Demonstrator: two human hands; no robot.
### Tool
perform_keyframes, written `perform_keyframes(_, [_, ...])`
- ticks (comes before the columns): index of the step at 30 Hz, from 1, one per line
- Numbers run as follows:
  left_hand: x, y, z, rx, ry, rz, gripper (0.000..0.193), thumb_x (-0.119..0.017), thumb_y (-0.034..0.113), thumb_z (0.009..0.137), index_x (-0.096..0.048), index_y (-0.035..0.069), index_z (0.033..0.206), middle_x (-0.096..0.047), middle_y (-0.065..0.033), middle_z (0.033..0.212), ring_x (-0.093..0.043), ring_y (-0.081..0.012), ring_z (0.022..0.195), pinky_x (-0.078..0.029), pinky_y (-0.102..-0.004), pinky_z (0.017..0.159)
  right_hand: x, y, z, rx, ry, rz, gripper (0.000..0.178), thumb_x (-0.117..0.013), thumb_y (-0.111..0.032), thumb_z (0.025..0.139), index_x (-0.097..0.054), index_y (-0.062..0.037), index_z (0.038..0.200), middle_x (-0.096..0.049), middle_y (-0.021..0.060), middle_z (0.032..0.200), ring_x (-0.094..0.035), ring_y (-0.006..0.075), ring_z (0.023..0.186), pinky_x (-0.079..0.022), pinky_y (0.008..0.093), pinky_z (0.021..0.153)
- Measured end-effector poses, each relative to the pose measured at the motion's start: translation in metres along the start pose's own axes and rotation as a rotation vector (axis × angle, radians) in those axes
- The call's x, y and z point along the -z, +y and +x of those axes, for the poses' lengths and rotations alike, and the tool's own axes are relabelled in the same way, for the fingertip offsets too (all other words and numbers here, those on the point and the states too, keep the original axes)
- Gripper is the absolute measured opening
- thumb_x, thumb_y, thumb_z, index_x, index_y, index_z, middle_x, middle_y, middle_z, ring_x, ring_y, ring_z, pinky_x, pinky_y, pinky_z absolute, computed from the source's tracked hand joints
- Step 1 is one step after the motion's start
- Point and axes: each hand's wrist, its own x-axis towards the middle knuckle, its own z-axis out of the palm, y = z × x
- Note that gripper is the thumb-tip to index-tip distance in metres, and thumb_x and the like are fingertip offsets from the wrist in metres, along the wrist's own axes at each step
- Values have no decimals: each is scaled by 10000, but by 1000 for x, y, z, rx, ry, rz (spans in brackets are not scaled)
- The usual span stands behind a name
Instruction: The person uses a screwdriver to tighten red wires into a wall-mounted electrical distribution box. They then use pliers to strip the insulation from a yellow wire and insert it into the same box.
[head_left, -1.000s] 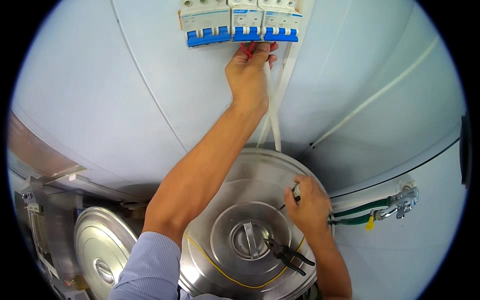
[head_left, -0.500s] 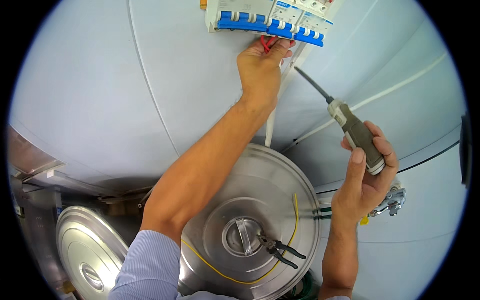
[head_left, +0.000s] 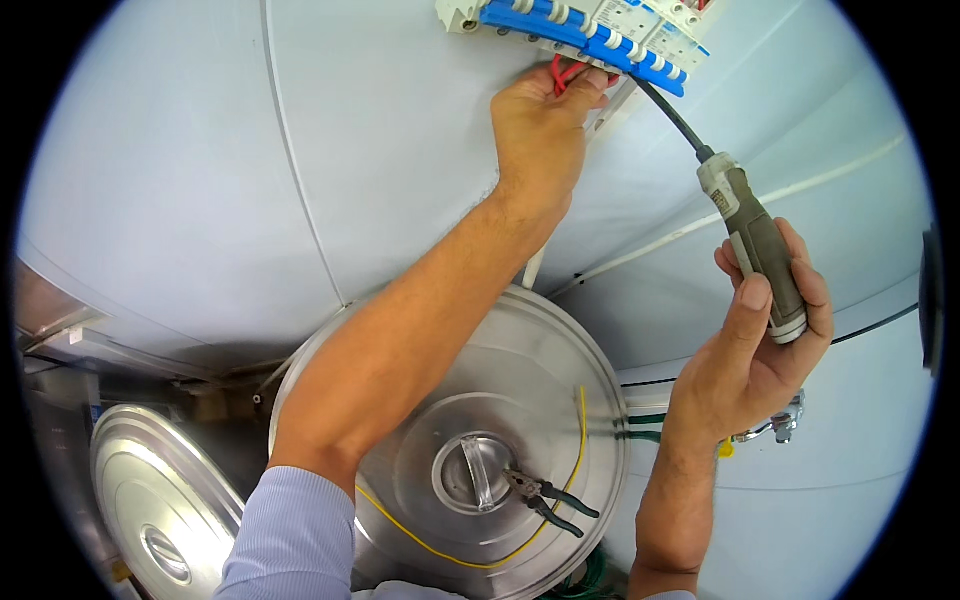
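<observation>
Pale grey wall panels (head_left: 380,180) curve across most of the view, with a seam running down them. Nearest, below the forearms, sits a large round steel lid (head_left: 520,400); a pair of dark-handled pliers (head_left: 545,497) lies beside its central knob, and a yellow wire (head_left: 500,555) arcs over its surface. A second steel lid (head_left: 150,510) lies lower left.

Above the big lid, the right hand (head_left: 760,350) has its fingers (head_left: 810,300) wrapped shut around the grey handle of a screwdriver (head_left: 755,245). The tool's long axis runs diagonally, handle low and right, black shaft pointing up and left, its tip meeting the underside of the blue-and-white breaker row (head_left: 590,35) at the top of the wall.

Farthest, the left hand (head_left: 540,130) reaches up to the same row, fingers closed on red wires (head_left: 565,75) just under the breakers.

Compared with half a second back, the screwdriver's handle sits a little higher and its tip has reached the breakers; a second ago the right hand was down on the lid.
</observation>
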Motion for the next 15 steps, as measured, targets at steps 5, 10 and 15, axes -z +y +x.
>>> perform_keyframes(5, [2, 0, 1, 7, -1, -30, 200, -691, 159, 937, -696, 7, 1067, -721, -82, 1020, -637, -162, 885, -438, -307, 805, -5, -4, 2, 49, -30, -59, 347, -595, -55, 966, -421, 33, 1253, -521, 313, 1303, -633, 317, 1078, -589, 399, 877])
perform_keyframes(10, [3, -2, 1, 11, 22, -29, 171, -684, 136, 934, -711, 6, 1042, -724, -80, 994, -632, -149, 886, -445, -294, 792, 0, -7, 5, 293, -184, -333, 323, -587, -29, 958, -438, 40, 1236, -519, 325, 1285, -596, 333, 1117, -566, 397, 895])
perform_keyframes(15, [1, -4, 0, -9, 65, -60, 156, -674, 102, 926, -720, -13, 1019, -716, -59, 942, -606, -120, 857, -457, -281, 752, 10, -18, 15, 488, -409, -581, 339, -581, -15, 956, -439, 40, 1258, -516, 307, 1291, -561, 335, 1171, -560, 388, 887])
